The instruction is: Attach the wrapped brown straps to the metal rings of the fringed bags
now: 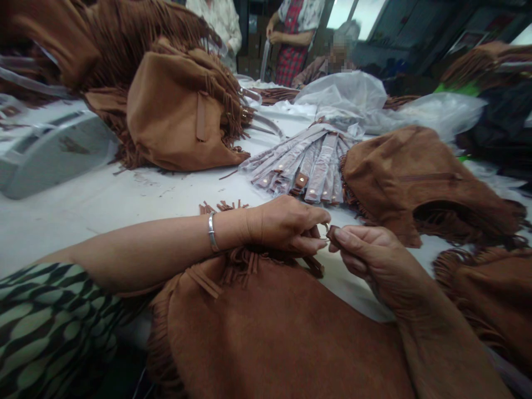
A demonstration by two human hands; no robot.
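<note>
A brown suede fringed bag (286, 321) lies in front of me on the white table. Above its top edge, my left hand (286, 224) pinches a small metal ring (325, 228) between thumb and fingers. My right hand (369, 252) grips a short brown leather tab (333, 235) between thumb and forefinger, right up against the ring. Whether the ring passes through the tab is too small to tell. Just beyond my hands lies a fanned bundle of plastic-wrapped leather straps (299, 166), with brass-coloured studs on their ends.
More fringed bags lie around: a tan bag (174, 116) back left, a brown bag (394, 172) right and another bag (494, 293) at the right edge. A grey curved object (54, 149) sits left. Clear plastic bags (344, 94) and several people (291, 44) are across the table.
</note>
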